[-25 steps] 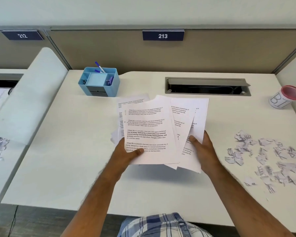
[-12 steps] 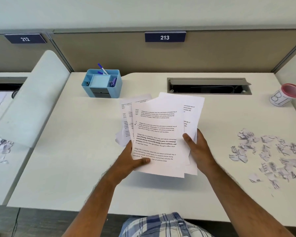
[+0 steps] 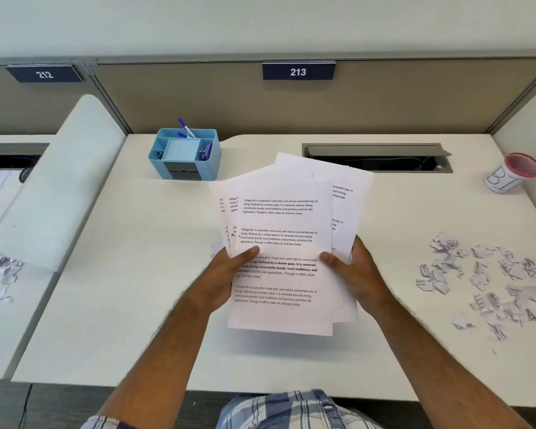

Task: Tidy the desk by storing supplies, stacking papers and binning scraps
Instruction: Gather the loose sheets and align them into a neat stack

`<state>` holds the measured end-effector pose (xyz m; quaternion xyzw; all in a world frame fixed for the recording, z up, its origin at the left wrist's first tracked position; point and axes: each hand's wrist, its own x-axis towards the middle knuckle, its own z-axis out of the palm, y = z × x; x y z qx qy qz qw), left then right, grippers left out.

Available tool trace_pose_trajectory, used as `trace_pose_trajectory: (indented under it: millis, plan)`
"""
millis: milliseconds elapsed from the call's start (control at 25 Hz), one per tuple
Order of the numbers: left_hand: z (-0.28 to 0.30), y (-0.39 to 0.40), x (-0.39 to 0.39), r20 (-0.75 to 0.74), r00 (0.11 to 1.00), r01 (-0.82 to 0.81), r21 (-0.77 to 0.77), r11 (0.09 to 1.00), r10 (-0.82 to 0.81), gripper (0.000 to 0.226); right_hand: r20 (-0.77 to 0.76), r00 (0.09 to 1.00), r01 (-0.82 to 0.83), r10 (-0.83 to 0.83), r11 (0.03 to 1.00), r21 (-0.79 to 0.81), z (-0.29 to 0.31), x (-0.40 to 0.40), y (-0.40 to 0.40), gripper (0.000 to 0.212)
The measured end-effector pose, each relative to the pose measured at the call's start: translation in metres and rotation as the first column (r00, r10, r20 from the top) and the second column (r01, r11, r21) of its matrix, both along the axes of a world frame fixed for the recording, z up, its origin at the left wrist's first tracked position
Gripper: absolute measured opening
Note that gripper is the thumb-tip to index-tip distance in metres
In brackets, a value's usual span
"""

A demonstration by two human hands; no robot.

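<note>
both hands clasped on a fanned sheaf of printed papers (image 3: 280, 243), lifted above the middle of the white desk (image 3: 112, 289). left hand (image 3: 226, 280) gripping the sheaf's left edge, thumb pressed on the top page; right hand (image 3: 358, 274) gripping the right edge, thumb on the top page, remaining fingers hidden behind the sheets. pages unaligned, corners splayed toward the far right. a scatter of torn paper scraps (image 3: 489, 283) well apart on the desk to the right. blue organizer (image 3: 184, 154) with pens standing near the far left, and a pink-rimmed cup (image 3: 512, 173) at the far right corner.
</note>
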<state>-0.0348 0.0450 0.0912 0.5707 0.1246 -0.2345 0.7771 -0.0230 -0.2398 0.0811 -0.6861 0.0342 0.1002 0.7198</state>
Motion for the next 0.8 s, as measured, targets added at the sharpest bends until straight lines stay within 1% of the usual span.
trace_pose_trajectory:
  millis: [80, 200, 280, 360, 440, 520, 640, 720, 800]
  plan:
    - [0.002, -0.004, 0.006, 0.043, 0.998, 0.034, 0.079, 0.996, -0.037, 0.050, 0.069, 0.997, -0.034, 0.038, 0.998, -0.061, 0.005, 0.001, 0.003, 0.045]
    - [0.013, -0.012, 0.014, 0.122, 0.992, 0.006, 0.203, 0.979, -0.031, 0.049, 0.186, 0.980, -0.034, 0.069, 0.983, -0.181, 0.014, 0.006, 0.007, 0.040]
    - [0.026, -0.017, 0.021, 0.185, 0.983, -0.043, 0.275, 0.961, -0.009, 0.047, 0.199, 0.979, 0.002, 0.036, 0.983, -0.185, 0.021, 0.011, 0.008, 0.036]
    - [0.038, -0.021, 0.028, 0.268, 0.964, -0.093, 0.338, 0.937, -0.001, 0.045, 0.192, 0.981, 0.070, -0.039, 0.985, -0.161, 0.027, 0.015, 0.008, 0.027]
    - [0.045, -0.025, 0.035, 0.324, 0.946, -0.150, 0.362, 0.920, 0.027, 0.046, 0.210, 0.972, 0.134, -0.102, 0.981, -0.141, 0.032, 0.018, 0.007, 0.023]
    - [0.047, -0.027, 0.039, 0.338, 0.940, -0.179, 0.375, 0.909, 0.046, 0.049, 0.211, 0.971, 0.141, -0.113, 0.982, -0.122, 0.034, 0.019, 0.007, 0.029]
    - [0.039, -0.028, 0.038, 0.337, 0.941, -0.124, 0.370, 0.921, -0.009, 0.051, 0.171, 0.980, 0.120, -0.099, 0.985, -0.120, 0.024, 0.018, 0.005, 0.044]
    - [0.035, -0.031, 0.034, 0.332, 0.943, -0.120, 0.358, 0.926, -0.006, 0.049, 0.162, 0.980, 0.137, -0.115, 0.982, -0.133, 0.019, 0.017, 0.003, 0.045]
    - [0.033, -0.035, 0.031, 0.337, 0.941, -0.118, 0.374, 0.920, -0.016, 0.046, 0.152, 0.979, 0.161, -0.139, 0.976, -0.144, 0.017, 0.018, 0.002, 0.041]
